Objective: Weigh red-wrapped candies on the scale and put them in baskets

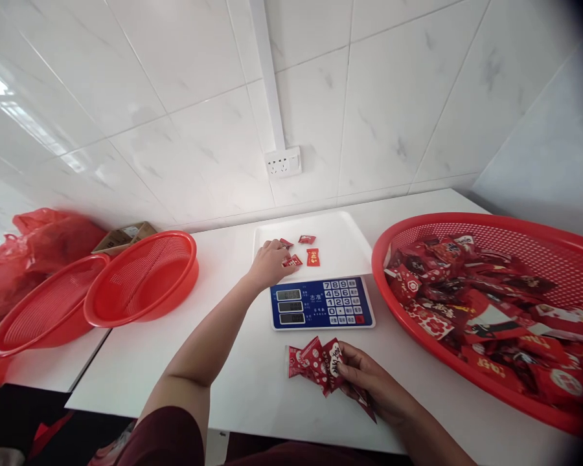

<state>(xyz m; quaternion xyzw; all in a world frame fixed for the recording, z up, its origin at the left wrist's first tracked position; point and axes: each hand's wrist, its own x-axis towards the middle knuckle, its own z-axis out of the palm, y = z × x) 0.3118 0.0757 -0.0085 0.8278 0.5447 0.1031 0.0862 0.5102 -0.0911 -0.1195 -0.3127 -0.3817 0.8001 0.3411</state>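
Note:
My left hand is over the left part of the scale's white weighing tray, its fingers curled around a small red wrapped candy. Another red packet lies partly hidden behind those fingers. Further right on the tray are two more, a dark red packet and an orange-red packet. In front of the scale's blue keypad, my right hand is closed on a fanned bunch of red snack packets, held just above or against the white table; I cannot tell which.
A large red mesh basket full of red packets stands at the right, close beside the scale. On the left are two red baskets, a nearer basket and a farther basket, plus a cardboard box and red plastic bags.

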